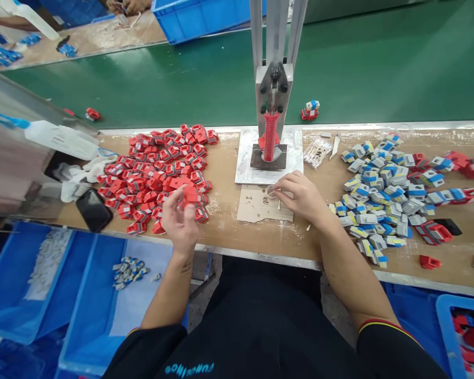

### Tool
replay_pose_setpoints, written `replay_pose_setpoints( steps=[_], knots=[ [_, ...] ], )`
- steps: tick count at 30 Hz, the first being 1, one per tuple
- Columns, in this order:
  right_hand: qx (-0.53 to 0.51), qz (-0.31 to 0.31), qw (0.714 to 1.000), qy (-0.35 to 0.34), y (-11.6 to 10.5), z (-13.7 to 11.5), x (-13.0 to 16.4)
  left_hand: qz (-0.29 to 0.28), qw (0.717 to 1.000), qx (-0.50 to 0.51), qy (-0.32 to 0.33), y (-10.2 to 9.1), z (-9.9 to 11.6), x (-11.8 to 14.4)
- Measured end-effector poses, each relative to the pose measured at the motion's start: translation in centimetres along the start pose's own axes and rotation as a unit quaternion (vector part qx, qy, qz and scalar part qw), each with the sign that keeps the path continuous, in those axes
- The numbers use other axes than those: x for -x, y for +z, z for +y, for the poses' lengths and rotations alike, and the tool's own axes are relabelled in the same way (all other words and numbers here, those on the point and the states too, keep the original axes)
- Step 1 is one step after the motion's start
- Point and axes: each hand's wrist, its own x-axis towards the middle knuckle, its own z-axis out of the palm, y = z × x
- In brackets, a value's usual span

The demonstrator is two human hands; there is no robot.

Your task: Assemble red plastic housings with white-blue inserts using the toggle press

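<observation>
The left hand [180,218] pinches a small red moulded plastic part [190,195] at the near edge of the red pile [158,168]. The right hand [300,196], fingers curled on a small clear ring [271,191] on torn cardboard [260,204], lies nearer the metal press [272,113] straight ahead.

Factory assembly line, manual workstation. Evidence: green conveyor belt [379,68] behind a worn tabletop [260,237]; small hand press [273,100] mounted centre; bulk heaps of red plastic parts [158,173] and blue-grey parts [383,195]; blue sorting bins [75,295] below; second workstation beyond the belt.
</observation>
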Motion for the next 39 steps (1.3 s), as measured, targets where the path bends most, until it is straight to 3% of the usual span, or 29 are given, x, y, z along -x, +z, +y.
replay_pose_setpoints(
  steps=[3,5,12,17,22,26,31,34,39],
  knots=[
    [-0.001,0.005,1.000,0.000,0.0,0.1,0.1,-0.027,0.970,0.206,-0.128,1.8,0.9,-2.0],
    [-0.003,0.007,1.000,-0.004,0.0,0.0,0.1,-0.068,0.940,0.286,-0.172,3.7,1.5,-3.4],
    [-0.029,-0.009,1.000,-0.005,-0.1,-0.2,0.0,-0.245,0.885,0.350,-0.184,11.0,2.6,-5.9],
    [-0.042,0.000,0.999,0.015,-0.4,-0.3,-0.1,-0.270,0.848,0.383,-0.248,11.7,1.4,-5.1],
    [-0.052,-0.001,0.998,0.047,-0.5,-0.5,-0.4,-0.235,0.860,0.377,-0.250,11.8,0.4,-4.0],
    [-0.076,0.033,0.995,0.062,-1.3,-0.9,-0.3,-0.212,0.885,0.368,-0.190,12.3,0.6,-3.3],
    [-0.149,0.205,0.962,0.102,-2.6,-1.7,0.2,-0.202,0.946,0.248,-0.048,11.9,2.1,-2.5],
    [-0.197,0.292,0.930,0.102,-2.5,-2.3,0.0,-0.220,0.959,0.174,0.039,11.5,3.2,-2.2],
    [-0.247,0.264,0.927,0.099,-1.5,-3.5,-0.4,-0.257,0.954,0.133,0.080,11.2,4.2,-1.9]
  ],
)
